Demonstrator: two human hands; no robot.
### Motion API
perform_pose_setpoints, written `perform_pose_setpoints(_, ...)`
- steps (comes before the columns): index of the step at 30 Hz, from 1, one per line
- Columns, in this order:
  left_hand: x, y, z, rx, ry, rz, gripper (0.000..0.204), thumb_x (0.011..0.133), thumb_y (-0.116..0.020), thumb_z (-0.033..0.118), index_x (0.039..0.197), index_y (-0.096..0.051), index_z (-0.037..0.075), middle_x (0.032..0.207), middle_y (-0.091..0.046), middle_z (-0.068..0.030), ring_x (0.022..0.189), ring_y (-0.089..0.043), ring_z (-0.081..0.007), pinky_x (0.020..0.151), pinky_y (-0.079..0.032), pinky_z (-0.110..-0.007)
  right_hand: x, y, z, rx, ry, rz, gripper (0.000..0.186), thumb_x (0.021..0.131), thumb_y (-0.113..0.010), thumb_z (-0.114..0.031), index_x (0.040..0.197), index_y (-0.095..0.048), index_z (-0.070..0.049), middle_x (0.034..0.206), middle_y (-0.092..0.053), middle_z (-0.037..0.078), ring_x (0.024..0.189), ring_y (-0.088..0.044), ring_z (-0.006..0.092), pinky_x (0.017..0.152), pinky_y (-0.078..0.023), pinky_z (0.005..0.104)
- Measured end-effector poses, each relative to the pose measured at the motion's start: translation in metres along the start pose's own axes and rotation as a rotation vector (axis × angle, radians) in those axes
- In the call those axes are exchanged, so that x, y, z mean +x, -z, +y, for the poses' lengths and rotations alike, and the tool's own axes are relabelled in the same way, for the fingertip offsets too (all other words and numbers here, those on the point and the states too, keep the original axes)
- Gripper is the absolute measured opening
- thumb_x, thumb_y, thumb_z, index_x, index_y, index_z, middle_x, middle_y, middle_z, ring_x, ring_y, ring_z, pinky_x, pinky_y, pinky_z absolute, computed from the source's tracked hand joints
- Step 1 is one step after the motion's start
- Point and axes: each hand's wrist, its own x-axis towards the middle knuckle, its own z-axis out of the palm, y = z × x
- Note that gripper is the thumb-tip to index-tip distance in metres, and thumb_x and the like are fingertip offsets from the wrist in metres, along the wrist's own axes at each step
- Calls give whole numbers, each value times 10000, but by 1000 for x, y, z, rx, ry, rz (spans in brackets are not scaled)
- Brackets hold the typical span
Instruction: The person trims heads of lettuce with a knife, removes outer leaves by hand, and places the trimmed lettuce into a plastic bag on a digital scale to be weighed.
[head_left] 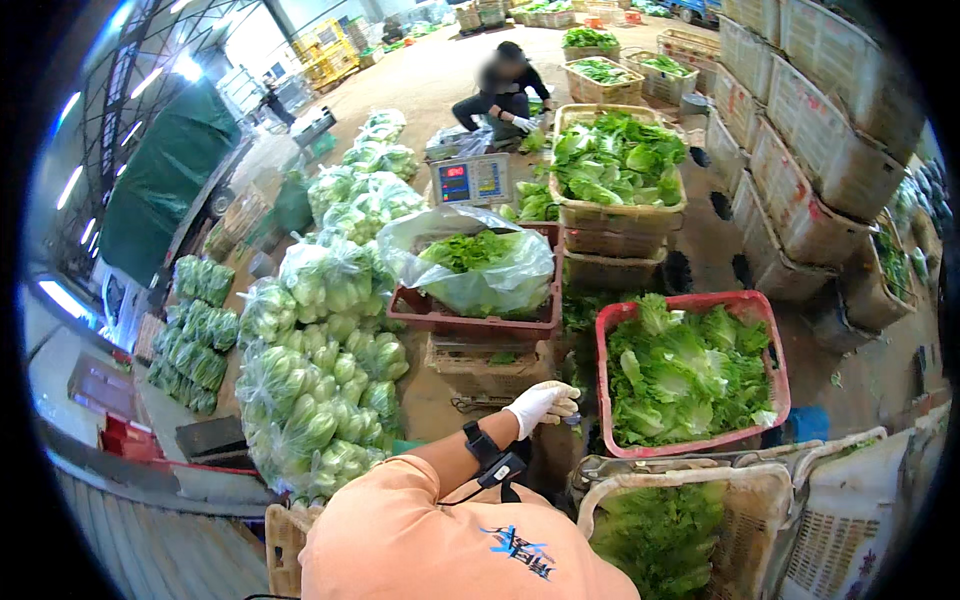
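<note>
My left hand (pixel 541 408), in a white glove, reaches in front of my chest from an orange sleeve, a dark strap and small device on its wrist. Its fingers are curled. A small greyish-blue thing (pixel 572 421) shows just under the fingertips; I cannot tell what it is or whether it is held. To the right stands a red-rimmed crate (pixel 604 385) heaped with leafy lettuce (pixel 690 370). Ahead, a clear plastic bag (pixel 405 240) of greens lies open in a dark red crate (pixel 425 312). My right hand is not in view.
Bagged green vegetables (pixel 325 385) pile up on the left. A digital scale (pixel 470 180) stands ahead, with a crouching person (pixel 505 95) in gloves behind it. Stacked crates (pixel 800 180) line the right. A pale crate (pixel 765 520) of greens is close at my lower right.
</note>
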Motion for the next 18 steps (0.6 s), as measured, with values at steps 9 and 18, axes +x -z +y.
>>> perform_pose_setpoints(9,0,-97,-4,430,-411,-471,446,873,-632,200,1276,-498,64,1080,-608,-76,1010,-550,-137,920,-430,-292,-103,67,-20,492,-170,-59,626,845,-530,-441,1308,-422,-34,1268,-516,169,1060,-572,291,897,-476,391)
perform_pose_setpoints(18,-74,-213,41,1157,-1399,-1429,993,531,-793,274,1404,-322,219,1404,-360,-118,1343,-271,-336,1057,-233,-571,-89,43,-60,1170,-114,-334,450,955,-401,-325,1301,-415,-38,1235,-525,113,1078,-555,234,898,-477,389)
